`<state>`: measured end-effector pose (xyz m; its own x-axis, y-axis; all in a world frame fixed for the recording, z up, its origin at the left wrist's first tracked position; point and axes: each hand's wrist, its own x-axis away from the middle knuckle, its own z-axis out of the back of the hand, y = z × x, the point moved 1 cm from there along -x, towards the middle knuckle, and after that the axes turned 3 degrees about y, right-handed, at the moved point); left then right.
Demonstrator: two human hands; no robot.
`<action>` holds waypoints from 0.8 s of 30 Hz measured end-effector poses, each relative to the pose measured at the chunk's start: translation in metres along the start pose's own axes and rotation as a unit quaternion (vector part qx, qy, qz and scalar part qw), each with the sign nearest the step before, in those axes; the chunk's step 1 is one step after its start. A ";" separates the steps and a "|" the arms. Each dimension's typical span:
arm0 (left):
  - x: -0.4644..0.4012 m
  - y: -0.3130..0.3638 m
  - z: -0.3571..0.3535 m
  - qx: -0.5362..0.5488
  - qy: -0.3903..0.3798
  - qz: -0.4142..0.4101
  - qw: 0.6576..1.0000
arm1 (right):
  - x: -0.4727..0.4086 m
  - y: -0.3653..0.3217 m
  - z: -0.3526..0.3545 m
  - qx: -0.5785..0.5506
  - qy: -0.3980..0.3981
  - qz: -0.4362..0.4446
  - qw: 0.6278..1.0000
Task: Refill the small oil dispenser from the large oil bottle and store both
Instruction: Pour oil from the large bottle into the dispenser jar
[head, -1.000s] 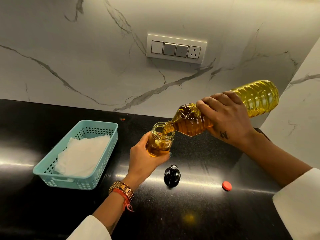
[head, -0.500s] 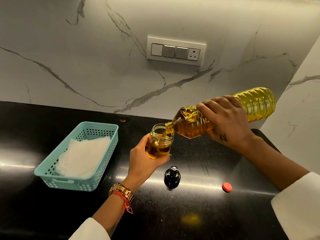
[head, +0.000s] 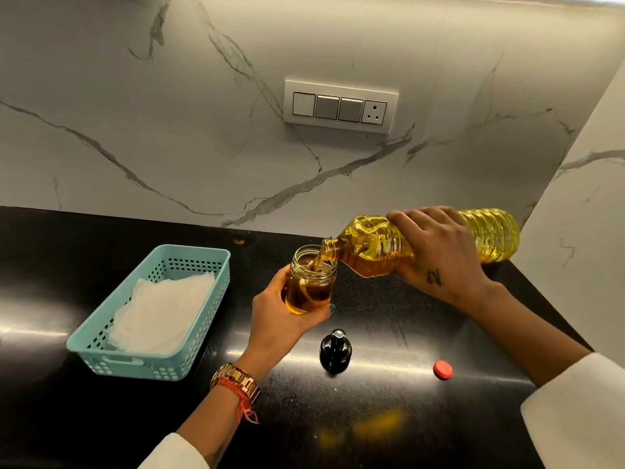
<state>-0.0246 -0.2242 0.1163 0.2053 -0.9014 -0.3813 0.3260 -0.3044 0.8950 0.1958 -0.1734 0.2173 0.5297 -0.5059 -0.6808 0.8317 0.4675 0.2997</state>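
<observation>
My right hand (head: 439, 255) grips the tilted ribbed yellow plastic oil bottle (head: 375, 247); my left hand (head: 280, 316) grips the small clear glass oil jar (head: 311, 280) under its mouth.

Basket (head: 199, 265) left of dispenser (head: 311, 282); bottle (head: 372, 245) at its right.

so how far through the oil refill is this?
Done: the small red cap and the black dispenser top lie off on the black counter. In hand: the right hand tilts the large ribbed plastic oil bottle, pouring into the small glass dispenser jar held in the left hand's grip, roughly two-thirds full. Left: finish filling, recap both, store them.
</observation>
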 end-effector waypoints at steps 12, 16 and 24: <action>-0.003 0.002 -0.004 0.015 -0.007 0.004 1.000 | 0.013 -0.003 -0.011 -0.083 -0.045 -0.065 0.993; -0.005 0.002 -0.006 0.021 -0.012 0.008 1.000 | 0.020 -0.005 -0.015 -0.132 -0.067 -0.103 0.984; -0.007 -0.005 -0.013 0.036 -0.032 0.014 0.999 | 0.032 -0.009 -0.023 -0.282 -0.076 -0.216 0.932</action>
<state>-0.0154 -0.2122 0.1114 0.1532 -0.9267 -0.3431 0.2538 -0.2986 0.9200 0.2016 -0.1770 0.1773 0.2193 -0.8121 -0.5407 0.7759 0.4811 -0.4081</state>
